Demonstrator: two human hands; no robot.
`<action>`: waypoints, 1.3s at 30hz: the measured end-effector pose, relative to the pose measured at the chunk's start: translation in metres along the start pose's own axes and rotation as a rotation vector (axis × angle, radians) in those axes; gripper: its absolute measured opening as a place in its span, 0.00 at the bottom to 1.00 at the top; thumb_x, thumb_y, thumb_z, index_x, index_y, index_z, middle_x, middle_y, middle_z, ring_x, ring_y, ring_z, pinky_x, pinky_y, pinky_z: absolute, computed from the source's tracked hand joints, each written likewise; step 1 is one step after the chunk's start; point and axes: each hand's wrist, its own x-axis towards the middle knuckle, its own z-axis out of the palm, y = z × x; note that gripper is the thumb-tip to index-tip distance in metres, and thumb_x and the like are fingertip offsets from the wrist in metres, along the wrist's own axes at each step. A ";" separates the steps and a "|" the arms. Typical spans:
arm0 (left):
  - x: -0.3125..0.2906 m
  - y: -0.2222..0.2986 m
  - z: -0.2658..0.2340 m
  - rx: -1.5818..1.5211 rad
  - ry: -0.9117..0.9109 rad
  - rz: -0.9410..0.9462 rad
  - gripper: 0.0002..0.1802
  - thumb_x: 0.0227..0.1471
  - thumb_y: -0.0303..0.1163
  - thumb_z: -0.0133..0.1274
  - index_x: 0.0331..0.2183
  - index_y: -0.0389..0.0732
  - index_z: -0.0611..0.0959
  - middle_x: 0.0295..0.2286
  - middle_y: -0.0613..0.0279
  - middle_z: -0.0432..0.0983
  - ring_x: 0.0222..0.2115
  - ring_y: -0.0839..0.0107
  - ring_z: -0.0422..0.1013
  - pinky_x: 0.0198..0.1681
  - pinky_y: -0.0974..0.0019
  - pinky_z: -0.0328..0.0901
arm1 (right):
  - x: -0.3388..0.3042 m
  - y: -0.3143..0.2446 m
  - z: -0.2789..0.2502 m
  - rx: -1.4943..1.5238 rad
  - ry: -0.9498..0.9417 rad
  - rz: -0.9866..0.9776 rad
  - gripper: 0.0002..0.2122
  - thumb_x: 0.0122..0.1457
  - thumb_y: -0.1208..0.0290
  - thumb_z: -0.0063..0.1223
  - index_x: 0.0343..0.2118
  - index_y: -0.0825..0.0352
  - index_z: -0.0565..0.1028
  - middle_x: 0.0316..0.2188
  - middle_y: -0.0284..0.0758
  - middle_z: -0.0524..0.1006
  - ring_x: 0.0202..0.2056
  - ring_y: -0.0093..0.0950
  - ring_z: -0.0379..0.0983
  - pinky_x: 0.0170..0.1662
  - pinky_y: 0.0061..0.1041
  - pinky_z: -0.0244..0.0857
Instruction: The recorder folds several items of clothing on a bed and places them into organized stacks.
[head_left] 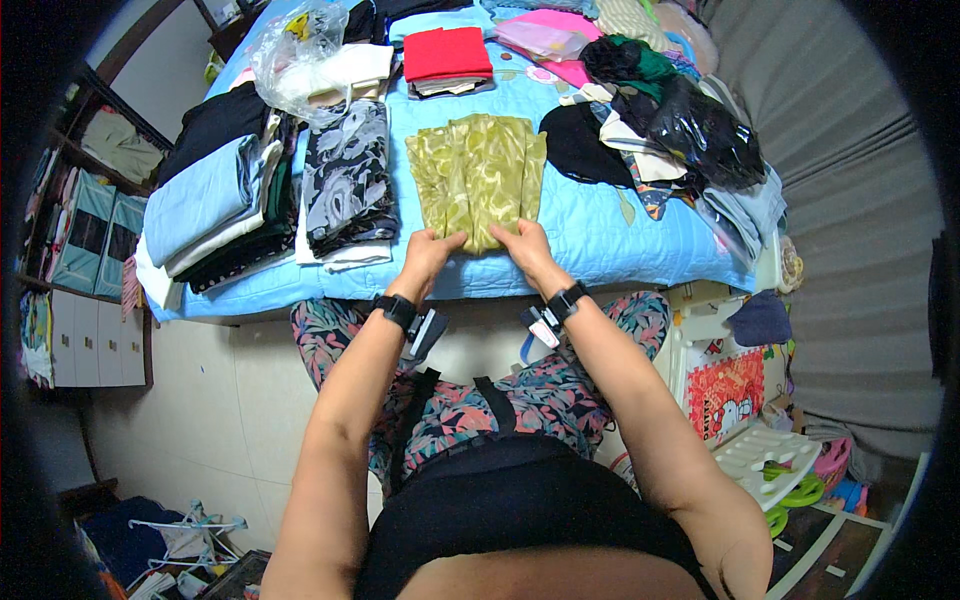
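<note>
A yellow-green patterned garment point(475, 170) lies partly folded on the light blue bedspread point(590, 255), close to the bed's front edge. My left hand point(432, 255) grips its near left corner, with the thumb on top. At its near right corner my right hand point(526, 250) pinches the cloth in the same way. What the fingers do under the fabric is hidden. Just left of the garment is a stack of folded clothes topped by a black-and-grey floral piece point(348, 170). Behind it sits a folded red garment point(448, 55) on a small pile.
Folded clothes with a light blue piece point(200, 190) on top are stacked at the far left. A clear plastic bag point(298, 65) lies behind. Loose clothes and a black plastic bag point(705, 135) are heaped on the right. A grey curtain point(850, 200) hangs beside the bed.
</note>
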 end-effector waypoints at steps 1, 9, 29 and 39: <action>-0.011 -0.003 -0.009 0.015 -0.010 -0.002 0.14 0.49 0.30 0.59 0.38 0.34 0.82 0.33 0.64 0.79 0.30 0.74 0.72 0.36 0.71 0.65 | -0.019 -0.021 0.008 0.071 -0.086 0.035 0.11 0.53 0.69 0.60 0.36 0.70 0.79 0.32 0.31 0.80 0.32 0.18 0.72 0.37 0.21 0.65; -0.049 0.004 0.001 -0.028 -0.119 -0.140 0.15 0.47 0.27 0.60 0.40 0.36 0.81 0.34 0.62 0.80 0.34 0.75 0.73 0.40 0.71 0.66 | -0.070 -0.041 -0.013 0.228 -0.118 0.192 0.15 0.55 0.68 0.60 0.42 0.72 0.77 0.37 0.31 0.79 0.36 0.19 0.73 0.40 0.21 0.65; -0.124 -0.006 -0.029 -0.031 -0.335 -0.195 0.11 0.50 0.26 0.59 0.38 0.36 0.83 0.33 0.67 0.80 0.32 0.81 0.72 0.40 0.75 0.65 | -0.140 -0.048 -0.044 0.126 -0.576 0.185 0.13 0.53 0.71 0.63 0.40 0.71 0.79 0.35 0.29 0.80 0.35 0.16 0.72 0.42 0.20 0.67; -0.041 0.052 -0.037 0.151 -0.358 -0.251 0.12 0.53 0.37 0.58 0.38 0.40 0.82 0.35 0.65 0.80 0.32 0.78 0.73 0.39 0.72 0.67 | -0.063 -0.091 -0.064 0.366 -0.513 0.394 0.10 0.54 0.70 0.59 0.37 0.68 0.78 0.35 0.31 0.79 0.35 0.21 0.74 0.41 0.22 0.67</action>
